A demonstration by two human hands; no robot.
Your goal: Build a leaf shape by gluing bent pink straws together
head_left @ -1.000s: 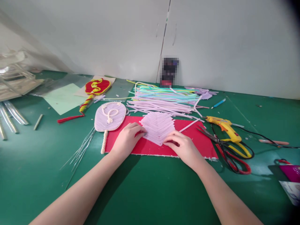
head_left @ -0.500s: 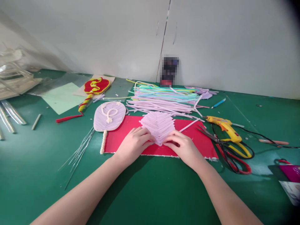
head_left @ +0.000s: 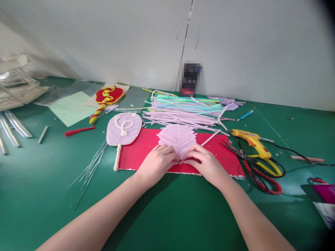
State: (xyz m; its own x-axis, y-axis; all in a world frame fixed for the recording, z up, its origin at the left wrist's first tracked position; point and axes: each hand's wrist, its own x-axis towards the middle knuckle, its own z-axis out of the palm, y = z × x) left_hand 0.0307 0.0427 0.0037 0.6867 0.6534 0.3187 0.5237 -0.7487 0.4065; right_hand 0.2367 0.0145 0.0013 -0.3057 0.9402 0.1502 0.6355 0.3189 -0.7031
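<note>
Leaf piece: pale lilac leaf (head_left: pixel 178 137) woven from fuzzy stems, flat on the red board (head_left: pixel 141 153), point toward the person, long axis running away.
Hands: left hand (head_left: pixel 157 164) and right hand (head_left: pixel 206 164) meet at the point, fingertips pinching it.
Room: scissors (head_left: pixel 258 170) and glue gun (head_left: pixel 252 141) lie right; lilac fan (head_left: pixel 124 129) lies left.

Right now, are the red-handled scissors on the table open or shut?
Open. The scissors lie flat on the green table beside the yellow glue gun, their two blades spread apart toward the red board.
</note>
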